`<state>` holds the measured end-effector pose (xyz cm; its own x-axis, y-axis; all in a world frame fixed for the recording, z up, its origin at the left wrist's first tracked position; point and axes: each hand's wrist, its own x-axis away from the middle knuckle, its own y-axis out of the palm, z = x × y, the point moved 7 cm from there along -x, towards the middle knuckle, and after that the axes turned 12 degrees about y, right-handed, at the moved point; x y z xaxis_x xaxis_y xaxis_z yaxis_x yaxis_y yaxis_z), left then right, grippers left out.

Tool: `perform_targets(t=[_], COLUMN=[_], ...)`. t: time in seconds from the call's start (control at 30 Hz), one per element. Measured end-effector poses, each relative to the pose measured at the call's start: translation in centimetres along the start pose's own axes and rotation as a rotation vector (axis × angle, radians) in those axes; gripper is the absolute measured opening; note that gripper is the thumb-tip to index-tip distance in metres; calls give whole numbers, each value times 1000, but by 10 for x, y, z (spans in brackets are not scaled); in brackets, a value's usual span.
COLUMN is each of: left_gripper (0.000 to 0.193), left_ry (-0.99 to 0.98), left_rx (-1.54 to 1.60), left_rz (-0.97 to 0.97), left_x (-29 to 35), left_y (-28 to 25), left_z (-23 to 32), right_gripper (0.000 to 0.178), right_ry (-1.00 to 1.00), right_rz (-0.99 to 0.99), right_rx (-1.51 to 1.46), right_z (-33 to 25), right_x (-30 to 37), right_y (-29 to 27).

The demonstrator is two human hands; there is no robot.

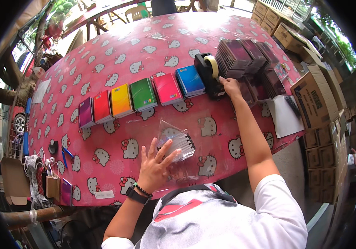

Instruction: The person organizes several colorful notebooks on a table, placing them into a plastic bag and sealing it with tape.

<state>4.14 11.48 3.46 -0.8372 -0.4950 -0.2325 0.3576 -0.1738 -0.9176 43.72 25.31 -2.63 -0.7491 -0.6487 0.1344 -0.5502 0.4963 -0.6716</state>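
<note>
My left hand (155,167) lies with fingers spread over a small stack of spiral notebooks (179,145) in clear plastic, page edges and black binding showing. A loose plastic flap (167,128) sticks up at its far side. Farther right, my right hand (230,87) reaches to the black tape dispenser (205,76), thumb and finger pinched at its front beside the tape roll (212,66). The tape's end is hidden by the fingers. A slanting row runs left from the dispenser: blue (190,80), pink (168,88), green (143,94), yellow (121,100), red (102,106) and purple notebooks (86,112).
Stacks of wrapped dark notebooks (234,58) stand right of the dispenser, near a white sheet (285,117). Cardboard boxes (315,99) line the right side. Blue-handled pliers (67,155) and an open carton (15,178) are at the left on the pink tablecloth (103,162).
</note>
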Motion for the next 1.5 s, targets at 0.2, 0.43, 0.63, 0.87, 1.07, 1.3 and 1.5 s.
perform_targets(t=[0.2, 0.43, 0.63, 0.87, 1.07, 1.3, 1.5], left_gripper=[69, 70, 75, 78, 78, 47, 30], left_ry=[3, 35, 12, 65, 54, -83, -6], left_rx=[-3, 18, -5, -34, -8, 14, 152], left_rz=[11, 41, -9, -46, 31, 480, 607], left_x=[3, -2, 4, 7, 5, 18, -5], left_y=[1, 2, 1, 1, 0, 10, -4], left_z=[-3, 4, -1, -6, -8, -5, 14], right_gripper=[23, 16, 15, 46, 42, 16, 18], right_ry=[-541, 450, 85, -601, -694, -1265, -878], right_rz=[188, -485, -1099, -748, -519, -624, -400], right_rx=[-154, -727, -465, 845, 1152, -9, -499], right_z=[-14, 76, -59, -124, -119, -102, -95], right_x=[41, 49, 175, 273, 240, 317, 269], right_y=[-17, 19, 36, 57, 20, -10, -35])
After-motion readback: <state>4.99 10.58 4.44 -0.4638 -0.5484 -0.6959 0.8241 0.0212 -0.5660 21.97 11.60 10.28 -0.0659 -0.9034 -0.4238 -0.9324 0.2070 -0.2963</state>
